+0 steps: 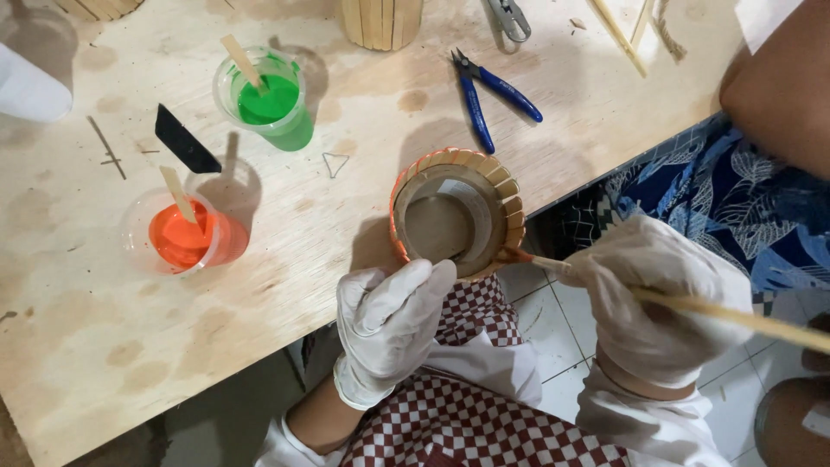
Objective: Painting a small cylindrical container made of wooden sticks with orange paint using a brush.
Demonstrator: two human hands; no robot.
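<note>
The left hand [387, 327], in a white glove, curls its fingers around the near side of a round holder made of flat wooden sticks [456, 215], partly painted orange. The holder sits at the near edge of the pale wooden table [346, 216]. The right hand [657, 298], also gloved, pinches a long wooden paintbrush [692, 304], and its tip touches the holder's right side. Farther left stand a clear cup of orange paint [183, 233] and a clear cup of green paint [268, 99]. Blue-handled cutters [488, 97] lie on the far side.
</note>
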